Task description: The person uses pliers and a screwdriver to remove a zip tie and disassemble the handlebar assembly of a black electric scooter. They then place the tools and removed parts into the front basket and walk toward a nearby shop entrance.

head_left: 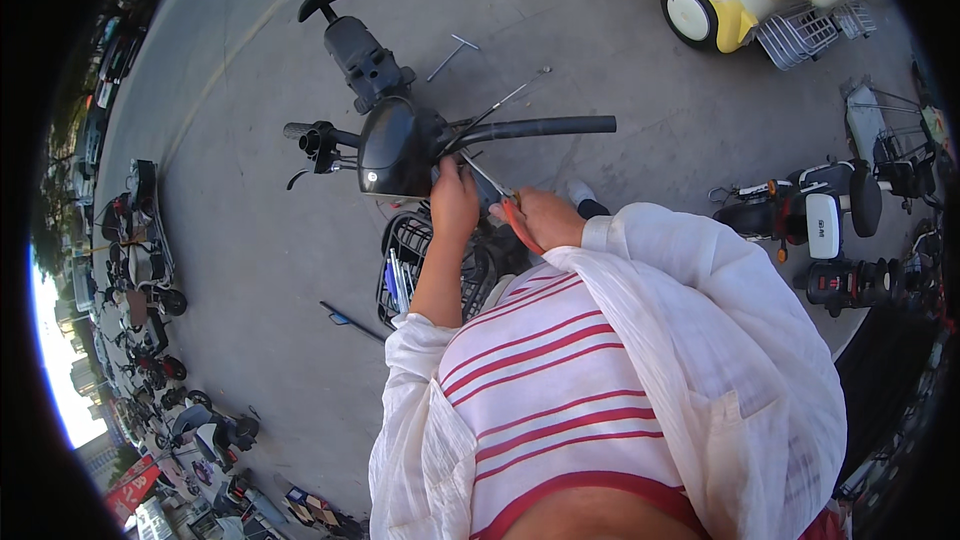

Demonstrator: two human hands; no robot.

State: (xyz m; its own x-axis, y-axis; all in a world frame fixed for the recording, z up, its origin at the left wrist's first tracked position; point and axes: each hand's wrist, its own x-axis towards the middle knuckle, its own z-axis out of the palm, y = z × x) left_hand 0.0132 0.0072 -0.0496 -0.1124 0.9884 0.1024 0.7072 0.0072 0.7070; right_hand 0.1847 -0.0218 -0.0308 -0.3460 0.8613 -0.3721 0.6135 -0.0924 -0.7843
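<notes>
Right grip (540, 218) closed round the orange-red handles of a metal hand tool (520, 225), just right of and nearer me than the glossy black rounded headlight housing (395, 148); tool's metal end points up toward the housing's right edge. Left grip (455, 202) up against the housing's near right edge; fingertips partly hidden, can't tell if pinching anything. Housing has a small bright spot at its near side; smooth black handlebar tube (545, 127) sticks out right, black lever (297, 178) left. Black wire basket (381, 285) with items inside, nearer me than housing. Grey paved ground (270, 260) all round; T-shaped metal tool (454, 57) lies beyond housing. Outdoors: yellow cart (735, 15) far right beyond housing, parked two-wheelers (150, 260) far left of it.
</notes>
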